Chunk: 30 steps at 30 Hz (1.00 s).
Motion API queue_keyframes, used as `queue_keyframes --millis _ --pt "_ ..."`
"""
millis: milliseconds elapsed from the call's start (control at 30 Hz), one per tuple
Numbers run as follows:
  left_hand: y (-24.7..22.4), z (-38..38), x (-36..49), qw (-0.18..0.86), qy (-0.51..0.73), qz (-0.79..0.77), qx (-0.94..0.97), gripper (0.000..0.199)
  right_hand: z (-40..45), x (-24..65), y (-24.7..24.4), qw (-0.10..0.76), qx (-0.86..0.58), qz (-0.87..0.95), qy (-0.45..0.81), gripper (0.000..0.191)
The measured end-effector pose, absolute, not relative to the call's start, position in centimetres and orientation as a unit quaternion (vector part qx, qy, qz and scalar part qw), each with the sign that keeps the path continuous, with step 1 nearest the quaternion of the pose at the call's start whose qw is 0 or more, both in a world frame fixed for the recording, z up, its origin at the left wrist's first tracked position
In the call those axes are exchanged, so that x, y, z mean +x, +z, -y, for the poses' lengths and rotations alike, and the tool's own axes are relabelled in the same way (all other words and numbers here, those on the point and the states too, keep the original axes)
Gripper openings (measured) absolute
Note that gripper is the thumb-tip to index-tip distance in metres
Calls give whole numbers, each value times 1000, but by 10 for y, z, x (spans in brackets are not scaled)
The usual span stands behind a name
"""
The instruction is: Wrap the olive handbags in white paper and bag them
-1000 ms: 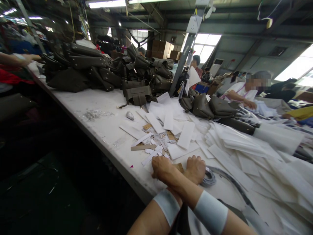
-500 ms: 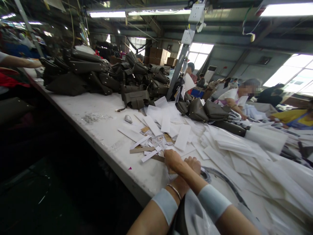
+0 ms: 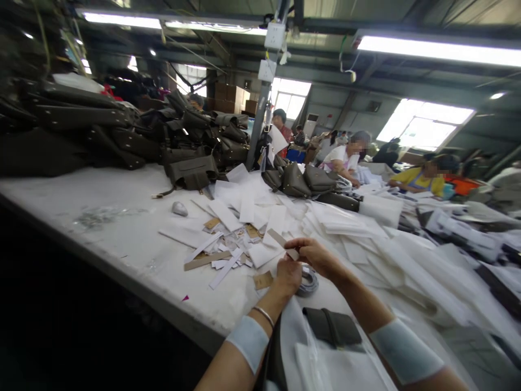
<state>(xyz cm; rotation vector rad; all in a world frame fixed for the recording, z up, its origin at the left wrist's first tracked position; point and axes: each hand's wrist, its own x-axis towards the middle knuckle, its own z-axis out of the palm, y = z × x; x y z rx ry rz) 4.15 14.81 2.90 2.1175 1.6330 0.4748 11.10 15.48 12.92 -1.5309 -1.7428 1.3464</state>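
A grey-brown strip (image 3: 280, 239) is pinched in the fingers of my right hand (image 3: 311, 254). Just below it, my left hand (image 3: 288, 273) is closed, its fingers pressed together close to the strip's lower end; what it grips is hidden. A grey coiled band (image 3: 308, 283) lies beside my left hand. Under my forearms is a dark bag (image 3: 334, 327) partly wrapped in white, translucent sheeting (image 3: 337, 369). A brown tag (image 3: 263, 280) rests on the table left of my left hand.
The white table (image 3: 122, 255) bears a heap of dark bags (image 3: 195, 136) at the back left, paper strips (image 3: 228, 266) in the middle and white sheets (image 3: 391, 255) on the right. A metal post (image 3: 260, 119) rises behind. Several people work beyond.
The view has turned right. My crossed arms have come apart, my right hand now holds the strip up off the table, and the dark bag below has come into view.
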Motion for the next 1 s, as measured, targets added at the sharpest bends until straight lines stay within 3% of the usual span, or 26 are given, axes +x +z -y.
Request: queue_keyframes --millis 167,400,533,833,1000 --pt "30 -147 35 176 161 -596 767 20 -128 179 121 384 -491 528 576 42" --pt "33 -149 34 154 145 -607 766 21 -104 208 102 445 -494 582 468 23" --pt "35 -151 34 142 134 -611 767 19 -105 207 90 487 -435 605 454 26" --pt "47 -150 32 125 136 -598 780 19 -93 209 68 450 -451 643 426 8" --pt "54 -144 33 116 149 -580 793 19 -87 213 63 400 -463 729 306 4"
